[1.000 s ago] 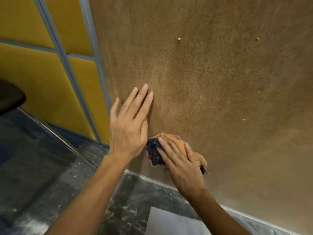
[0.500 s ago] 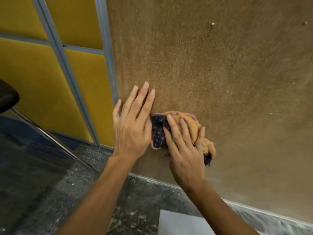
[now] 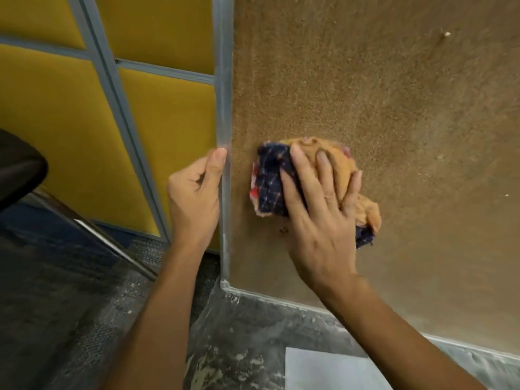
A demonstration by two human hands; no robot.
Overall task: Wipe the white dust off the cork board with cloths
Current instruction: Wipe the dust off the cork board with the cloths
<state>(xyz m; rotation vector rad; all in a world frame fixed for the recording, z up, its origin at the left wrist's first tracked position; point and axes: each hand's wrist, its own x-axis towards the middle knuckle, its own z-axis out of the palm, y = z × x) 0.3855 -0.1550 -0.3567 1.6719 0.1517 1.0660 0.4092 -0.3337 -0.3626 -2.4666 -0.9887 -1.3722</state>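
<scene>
One cloth (image 3: 268, 187) pressed to cork board (image 3: 365, 94); left hand (image 3: 194, 198) seemingly grips frame (image 3: 223, 80).

The right hand (image 3: 318, 220) covers the middle of the bunched cloth (image 3: 270, 184). The blurred left hand (image 3: 194, 198) folds its fingertips out of sight beside the metal frame (image 3: 224, 80), and a grip on it cannot be told. The cork board (image 3: 365, 94) runs off the top and right edges, a white sheet (image 3: 323, 370) off the bottom and a dark rounded object (image 3: 17, 164) off the left, and the board's pale specks (image 3: 446, 34) are too small to identify.
</scene>
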